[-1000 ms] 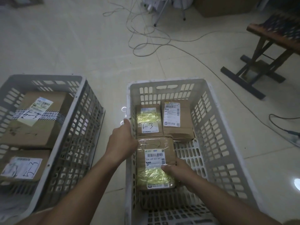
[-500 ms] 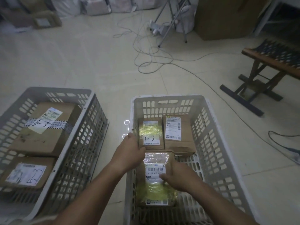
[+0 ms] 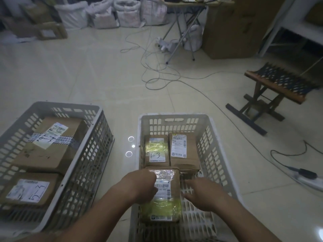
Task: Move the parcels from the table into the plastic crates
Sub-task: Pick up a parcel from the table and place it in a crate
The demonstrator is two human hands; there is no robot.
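Right crate, white slatted plastic, on the floor: three parcels. Near parcel, brown with yellow tape and a barcode label, lies flat along the crate's left wall at the near end. Left hand rests on its left edge, fingers curled over the top at the far left corner; whether they actually grip cannot be told. Right hand lies just beside the parcel's right edge over the crate's bare slatted bottom, fingers loosely spread and relaxed, the thumb pointing toward the parcel; contact cannot be told. Marked parcel, label reading "1-3", sits in the far left corner, touching the near parcel's far edge. Third parcel, white label, stands just beside it on the right, against the far wall. Left crate, same make, well apart from the hands: large box with striped tape and handwritten label at the far end, small box with handwritten label at the near end. Floor beyond: loose cable, folding stool to the right, white sacks along the far wall.
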